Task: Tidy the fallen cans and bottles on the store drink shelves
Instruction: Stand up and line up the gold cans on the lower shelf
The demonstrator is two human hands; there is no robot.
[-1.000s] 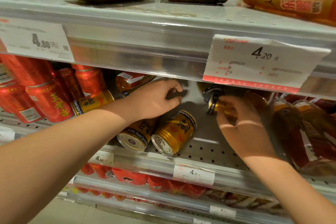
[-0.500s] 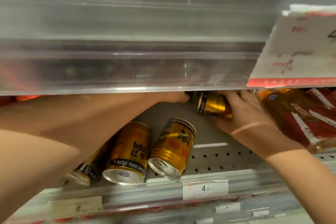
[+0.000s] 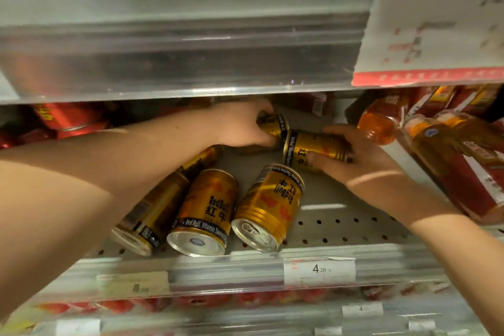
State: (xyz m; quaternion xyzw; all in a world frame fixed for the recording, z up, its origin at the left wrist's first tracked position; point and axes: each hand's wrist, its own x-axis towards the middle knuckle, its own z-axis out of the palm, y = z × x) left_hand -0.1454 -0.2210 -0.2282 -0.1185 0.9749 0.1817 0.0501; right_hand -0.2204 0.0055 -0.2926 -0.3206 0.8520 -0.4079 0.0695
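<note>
Reaching behind the shelf lip (image 3: 231,270), your left hand (image 3: 242,127) clasps the rear can (image 3: 274,126), right hand (image 3: 373,172) the nearer can (image 3: 316,148); bare floor (image 3: 343,217) just behind the lip.

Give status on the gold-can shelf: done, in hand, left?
Done: nothing visible; no gold can plainly stands upright. In hand: the left hand grips the rear can, and the right hand holds the second can, which lies on its side. Left: the three fallen cans at the front of the shelf, plus the tea bottles leaning at the right.
</note>
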